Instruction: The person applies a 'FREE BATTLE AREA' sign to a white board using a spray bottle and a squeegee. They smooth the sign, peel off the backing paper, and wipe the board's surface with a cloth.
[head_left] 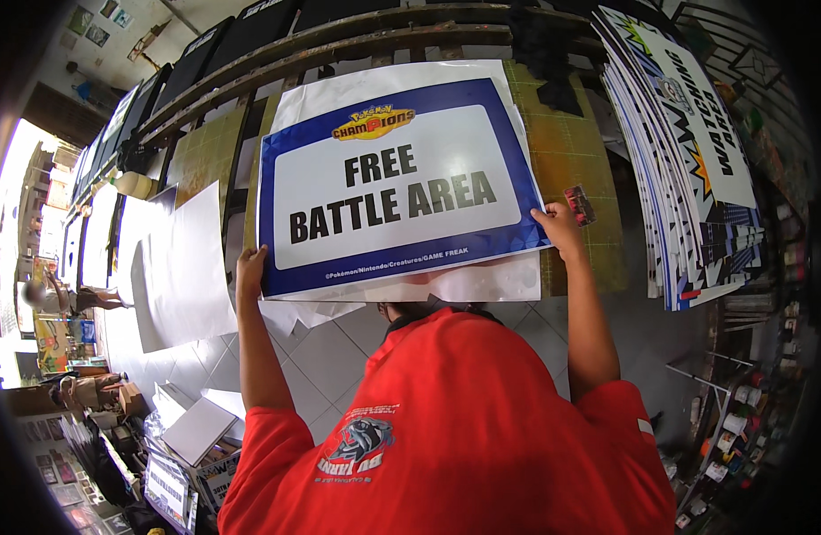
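A large printed sign (393, 245) with a blue border and a white middle lies before me, slightly tilted. My left hand (251, 270) is closed on its lower left edge, fingers mostly hidden. At the lower right corner, my right hand (560, 230) pinches the border, with the thumb on top. Under the sign is a larger white sheet (495, 283), showing along the near and far sides. A yellow-green cutting mat (582, 147) extends beneath both. Just beyond my right hand sits a small red and black packet (580, 205).
A thick stack of printed signs (709, 169) stands on the right. Blank white sheets (183, 267) lie on the left. Wooden rails (339, 45) and black panels (192, 71) run along the far side. Shelves with bottles (727, 441) are at the lower right; a person (72, 297) is far left.
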Demonstrator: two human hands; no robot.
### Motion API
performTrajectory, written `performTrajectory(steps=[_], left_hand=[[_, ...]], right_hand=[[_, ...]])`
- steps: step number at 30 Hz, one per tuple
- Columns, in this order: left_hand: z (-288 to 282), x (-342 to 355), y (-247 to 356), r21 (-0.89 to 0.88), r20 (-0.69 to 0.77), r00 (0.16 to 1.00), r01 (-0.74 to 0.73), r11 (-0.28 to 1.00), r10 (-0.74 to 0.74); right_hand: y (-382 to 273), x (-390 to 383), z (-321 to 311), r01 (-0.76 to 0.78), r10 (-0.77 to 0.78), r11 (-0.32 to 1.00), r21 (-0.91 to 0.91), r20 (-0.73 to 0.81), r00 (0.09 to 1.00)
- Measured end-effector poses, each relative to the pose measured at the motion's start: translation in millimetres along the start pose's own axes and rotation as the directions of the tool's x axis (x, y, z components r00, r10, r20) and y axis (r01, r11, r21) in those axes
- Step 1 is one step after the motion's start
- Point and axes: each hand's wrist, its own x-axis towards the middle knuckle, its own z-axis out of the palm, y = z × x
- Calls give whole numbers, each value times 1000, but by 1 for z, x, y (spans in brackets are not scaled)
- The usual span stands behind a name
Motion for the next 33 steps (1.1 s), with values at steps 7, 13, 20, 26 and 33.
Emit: performTrajectory(steps=[7,13,20,26,33], left_hand=[[-7,-25,23,-423,95,995,65,904,-27],[-12,-49,39,-559,38,995,-53,827,90],[-31,-69,66,-730,-91,916,-329,600,391],[-44,-97,83,-806,-172,871,-393,442,460],[-84,-147,135,-841,-86,863,-331,428,498]], right_hand=[[-1,-2,-17,-26,-80,867,497,192,978],[1,-3,-30,3,-172,792,610,219,961],[-19,22,-40,98,-265,713,694,138,954],[-57,24,-57,178,-372,661,729,113,921],[-121,35,-85,257,-507,601,757,112,855]])
